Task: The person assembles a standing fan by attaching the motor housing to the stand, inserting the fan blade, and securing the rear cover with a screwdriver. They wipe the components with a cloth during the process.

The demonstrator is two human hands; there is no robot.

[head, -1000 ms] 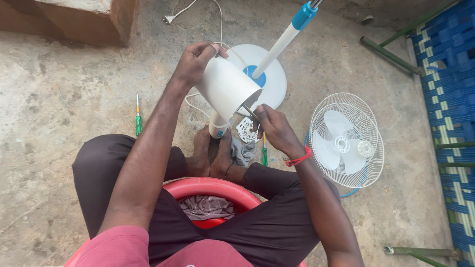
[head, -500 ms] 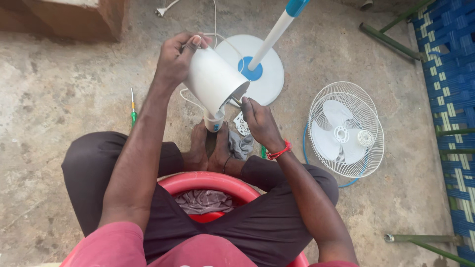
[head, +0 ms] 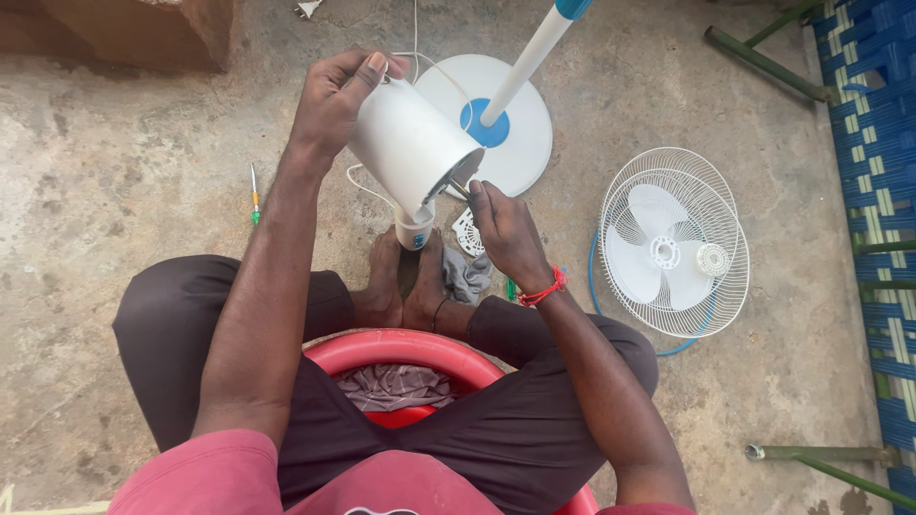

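Left hand (head: 334, 100) closed around white plastic cylindrical fan housing (head: 410, 143), raised and tilted above bare feet; right hand (head: 506, 229) curled at its open lower end, fingertips on inner parts, grip there unclear; could probably slip onto white round fan base (head: 515, 133) if tilted more

My left hand (head: 334, 100) is raised in front of me, fingers curled tight in a grip. My right hand (head: 506, 229) sits lower, fingertips pinched upward, wrist bent.
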